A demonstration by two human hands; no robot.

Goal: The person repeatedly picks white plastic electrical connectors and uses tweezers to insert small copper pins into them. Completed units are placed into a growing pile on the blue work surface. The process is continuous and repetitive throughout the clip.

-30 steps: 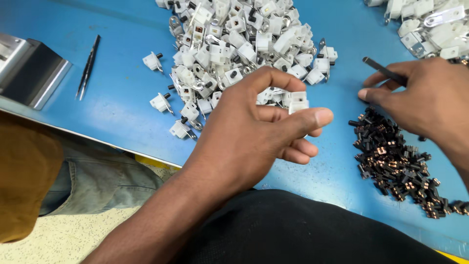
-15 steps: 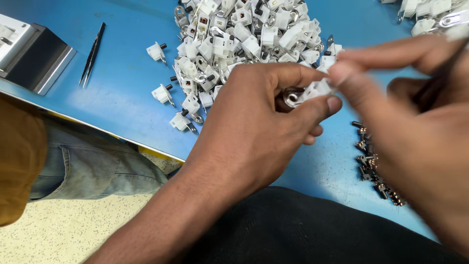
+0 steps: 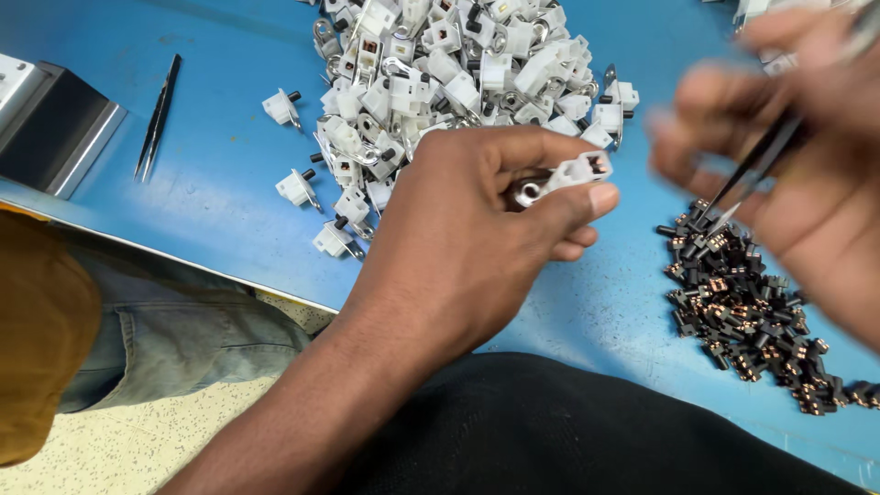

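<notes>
Over a blue table (image 3: 229,165), a heap of white plastic parts (image 3: 458,73) fills the upper centre. The left hand (image 3: 477,247) pinches one white part (image 3: 573,174) at centre frame; the blurred right hand (image 3: 807,156) grips black tweezers (image 3: 752,174) above small dark pieces (image 3: 742,302) at lower right.

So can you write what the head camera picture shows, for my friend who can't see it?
A person's left hand pinches a small white plastic part over a blue table, while the blurred right hand points tweezers at a pile of tiny black parts. A big heap of white parts lies behind, with spare tweezers at the left.
</notes>
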